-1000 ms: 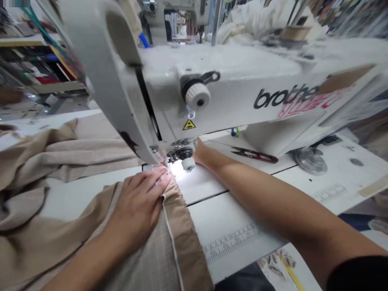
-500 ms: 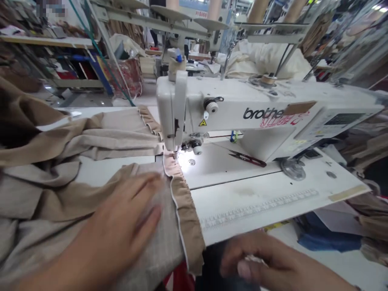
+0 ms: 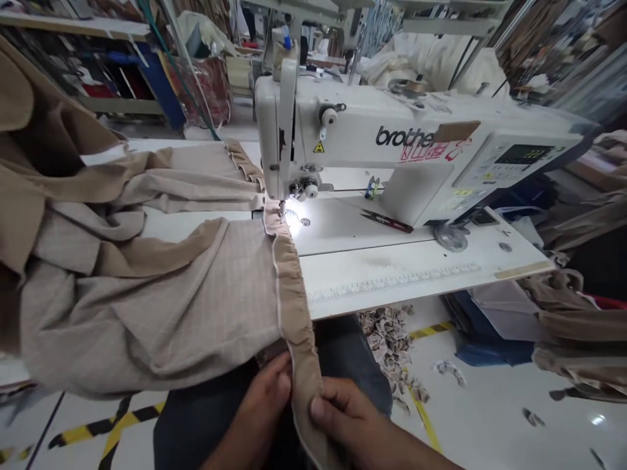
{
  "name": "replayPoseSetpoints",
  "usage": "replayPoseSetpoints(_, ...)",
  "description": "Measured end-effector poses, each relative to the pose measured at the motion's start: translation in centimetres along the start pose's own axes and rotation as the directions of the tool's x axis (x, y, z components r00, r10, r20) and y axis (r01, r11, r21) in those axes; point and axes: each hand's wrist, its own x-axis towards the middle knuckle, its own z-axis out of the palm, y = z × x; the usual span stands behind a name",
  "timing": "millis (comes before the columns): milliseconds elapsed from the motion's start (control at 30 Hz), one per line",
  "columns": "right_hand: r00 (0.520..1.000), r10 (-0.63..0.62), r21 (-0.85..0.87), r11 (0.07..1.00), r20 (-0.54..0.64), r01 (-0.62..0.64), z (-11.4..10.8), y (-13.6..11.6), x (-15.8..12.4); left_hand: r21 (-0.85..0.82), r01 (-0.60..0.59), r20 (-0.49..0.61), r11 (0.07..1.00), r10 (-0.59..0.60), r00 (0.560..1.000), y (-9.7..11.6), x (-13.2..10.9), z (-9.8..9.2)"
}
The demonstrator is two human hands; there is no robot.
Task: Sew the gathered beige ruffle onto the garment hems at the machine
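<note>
A beige checked fabric piece [image 3: 230, 281] lies over the table edge and sags toward my lap. Along its right side runs a brown gathered ruffle strip [image 3: 292, 287] with a pale edge, its upper end under the needle area of the white sewing machine [image 3: 353, 130]. My right hand [image 3: 350, 414] pinches the strip near its lower end, thumb on top. At the fabric's lower corner, left of the strip, my left hand [image 3: 269, 398] is closed on the fabric edge, with some fingertips hidden beneath the cloth.
Red-handled thread snips [image 3: 386, 220] lie on the machine bed, right of the needle. A printed ruler [image 3: 392, 284] runs along the table's front. Fabric scraps [image 3: 389, 346] litter the floor at right. Brown garment cloth [image 3: 53, 143] is heaped at left.
My left hand has come off the top of the fabric down to its lower corner. My right hand has moved left and taken hold of the ruffle strip. The view has tilted downward.
</note>
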Motion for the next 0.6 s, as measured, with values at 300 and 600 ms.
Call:
replayPoseSetpoints(300,0.999,-0.012,-0.224,0.974,0.050,0.023,-1.7,4.1,-0.8,-0.704,0.248,0.081,0.666,-0.271,0.959,4.4,2.6,0.2)
replayPoseSetpoints(600,0.974,-0.187,-0.360,0.924,-0.124,0.132,-3.7,4.4,3.2,-0.726,0.246,0.174,0.642,-0.175,0.969,2.4,1.2,0.3)
